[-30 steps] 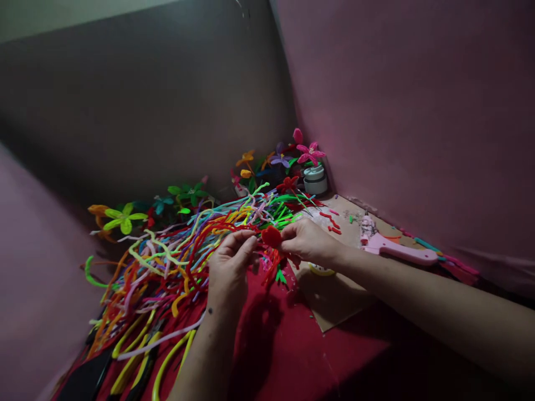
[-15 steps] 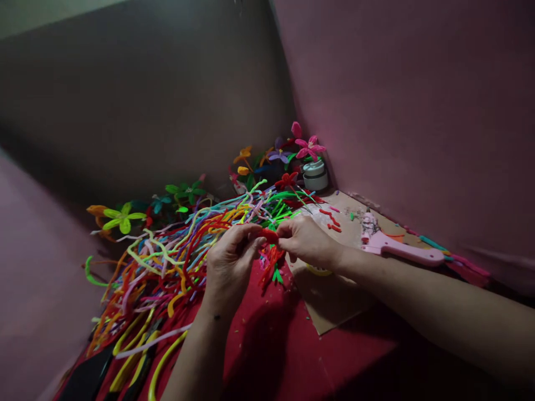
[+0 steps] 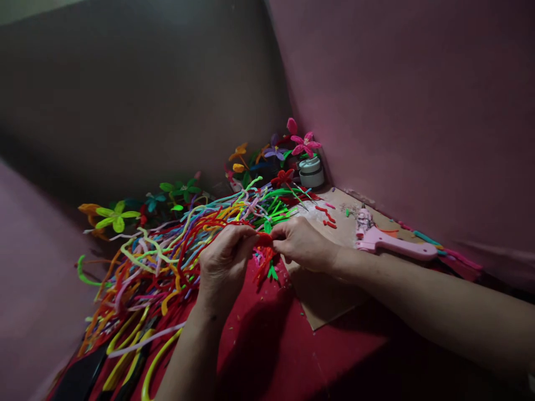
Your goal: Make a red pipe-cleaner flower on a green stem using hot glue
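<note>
Between my two hands is a small red pipe cleaner piece (image 3: 263,239), pinched at both ends. My left hand (image 3: 225,253) grips its left end with thumb and fingers. The right end sits in the fingertips of my right hand (image 3: 301,242). Parts of the piece are hidden by the fingers. Just below lie short green and red pipe cleaner bits (image 3: 267,266). A large heap of loose pipe cleaners (image 3: 167,253) in many colours spreads to the left of and behind my left hand.
A pink glue gun (image 3: 397,245) lies on the brown board (image 3: 330,303) at right. Pliers with yellow handles (image 3: 125,356) and a black flat object (image 3: 79,373) are front left. Pipe cleaner flowers (image 3: 306,145) and a white jar (image 3: 311,174) stand along the back walls.
The whole view has shifted slightly, so things sit a little further left. Both hands keep hold of the red piece, with the left fingers now closer together around its end.
</note>
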A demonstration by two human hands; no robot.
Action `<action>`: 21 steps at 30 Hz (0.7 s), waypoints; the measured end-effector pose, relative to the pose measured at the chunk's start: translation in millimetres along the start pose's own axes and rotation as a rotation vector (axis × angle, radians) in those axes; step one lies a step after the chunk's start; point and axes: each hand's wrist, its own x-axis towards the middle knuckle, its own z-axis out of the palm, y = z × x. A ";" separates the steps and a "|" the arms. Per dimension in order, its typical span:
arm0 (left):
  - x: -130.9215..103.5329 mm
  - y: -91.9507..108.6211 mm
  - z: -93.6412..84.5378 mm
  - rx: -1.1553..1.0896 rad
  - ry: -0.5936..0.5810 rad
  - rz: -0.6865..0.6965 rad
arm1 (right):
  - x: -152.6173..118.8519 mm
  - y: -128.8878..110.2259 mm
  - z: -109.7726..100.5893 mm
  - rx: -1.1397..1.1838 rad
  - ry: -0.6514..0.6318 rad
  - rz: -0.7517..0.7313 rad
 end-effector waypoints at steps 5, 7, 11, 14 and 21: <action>2.4 -0.2 -5.1 0.174 0.004 0.110 | 2.4 -0.4 -1.3 0.150 -0.044 0.081; 2.7 -0.1 -6.3 0.190 0.004 0.118 | 2.7 -1.5 -2.4 0.195 -0.086 0.148; 1.6 -0.5 -7.2 0.227 0.004 0.137 | 2.5 -1.6 -2.9 0.204 -0.087 0.128; 0.3 -0.3 -7.2 0.230 0.015 0.140 | 2.2 0.5 -2.1 0.152 -0.067 0.060; -1.9 2.8 -6.2 0.209 0.030 0.126 | 1.0 1.9 -2.8 0.098 -0.080 0.005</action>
